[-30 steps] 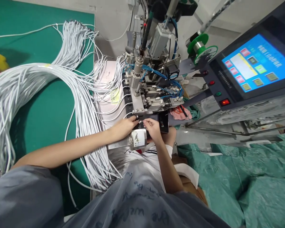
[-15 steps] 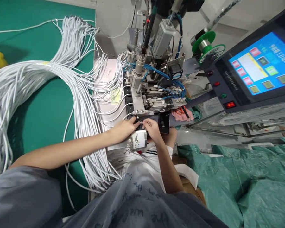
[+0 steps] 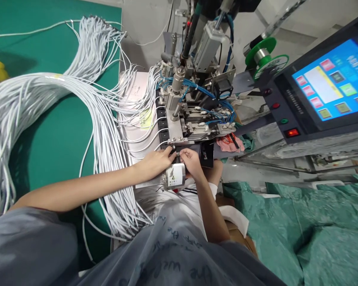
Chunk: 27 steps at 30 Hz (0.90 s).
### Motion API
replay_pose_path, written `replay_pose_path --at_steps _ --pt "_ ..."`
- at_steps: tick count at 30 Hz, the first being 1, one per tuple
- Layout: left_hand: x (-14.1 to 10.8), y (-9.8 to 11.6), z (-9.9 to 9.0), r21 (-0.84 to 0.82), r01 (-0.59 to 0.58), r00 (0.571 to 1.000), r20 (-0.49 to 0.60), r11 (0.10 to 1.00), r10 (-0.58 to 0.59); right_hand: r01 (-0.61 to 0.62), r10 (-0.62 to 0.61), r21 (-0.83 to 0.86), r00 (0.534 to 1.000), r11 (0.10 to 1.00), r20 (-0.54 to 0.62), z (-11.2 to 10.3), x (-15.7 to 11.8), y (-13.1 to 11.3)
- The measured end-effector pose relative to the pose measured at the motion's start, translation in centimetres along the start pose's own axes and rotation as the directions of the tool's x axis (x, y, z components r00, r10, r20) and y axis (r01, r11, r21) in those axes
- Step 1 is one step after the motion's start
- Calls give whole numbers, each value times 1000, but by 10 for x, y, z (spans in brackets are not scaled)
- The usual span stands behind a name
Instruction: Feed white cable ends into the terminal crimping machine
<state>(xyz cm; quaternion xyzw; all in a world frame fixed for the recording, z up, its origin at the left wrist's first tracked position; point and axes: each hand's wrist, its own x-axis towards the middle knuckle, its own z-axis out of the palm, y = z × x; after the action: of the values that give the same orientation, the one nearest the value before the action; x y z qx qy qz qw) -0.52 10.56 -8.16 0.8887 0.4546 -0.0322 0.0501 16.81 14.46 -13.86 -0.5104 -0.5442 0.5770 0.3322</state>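
My left hand [image 3: 153, 163] lies at the front end of the machine's black fixture row [image 3: 163, 125], its fingers bent together; whatever they press on is too small and covered to name. From the other side, my right hand [image 3: 191, 161] pinches a small metal piece [image 3: 178, 154], perhaps a connector, close to the left fingertips. Just below both hands sits a silvery box with a white label [image 3: 175, 174]. White cables [image 3: 141, 150] run from the fixture row, passing beside my left hand.
A thick bundle of white cables [image 3: 103, 147] curves over the green table [image 3: 50, 131]. The machine's cylinders [image 3: 176, 89] and blue tubes rise ahead. At right are a lit touchscreen [image 3: 331, 87], a green spool [image 3: 260, 55], a pink cloth [image 3: 228, 143] and green sheeting [image 3: 274, 214].
The view has shifted slightly, so the machine and screen appear a little further right. Both hands keep nearly the same position and grip.
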Motion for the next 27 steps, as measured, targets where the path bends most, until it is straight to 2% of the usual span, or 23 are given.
replay_pose_path --at_steps 4,8,12,18,20,22,23,25,26,27 --pt "-1 1 -1 36 2 1000 -24 999 -1 39 -39 -9 998 999 51 3 0 5" --pt "-5 0 -10 48 9 1000 -23 999 -8 92 -89 -27 992 995 85 3 1 10" --pt "-10 -2 -20 18 62 998 15 998 -62 147 -142 -72 987 986 78 2 2 13" --pt "-15 -4 -22 -19 71 997 -21 997 -71 220 -217 -153 976 964 34 3 3 9" --pt "-15 -4 -22 -16 74 997 -19 997 -74 238 -244 -181 970 954 -11 2 0 4" --pt "-15 -4 -22 -7 83 997 -5 997 -83 247 -273 -209 956 946 -110 2 -9 -4" --pt "-15 -5 -22 4 97 995 -1 995 -97 251 -298 -228 934 941 -199 3 -17 -8" --pt "-13 -8 -21 41 153 988 -15 987 -153 261 -354 -278 858 925 -372 11 -39 -17" --pt "-12 -10 -21 62 189 982 -31 980 -188 265 -375 -306 838 914 -395 19 -51 -20" --pt "-11 -13 -20 78 220 975 -47 972 -216 272 -386 -331 853 904 -353 28 -63 -24"
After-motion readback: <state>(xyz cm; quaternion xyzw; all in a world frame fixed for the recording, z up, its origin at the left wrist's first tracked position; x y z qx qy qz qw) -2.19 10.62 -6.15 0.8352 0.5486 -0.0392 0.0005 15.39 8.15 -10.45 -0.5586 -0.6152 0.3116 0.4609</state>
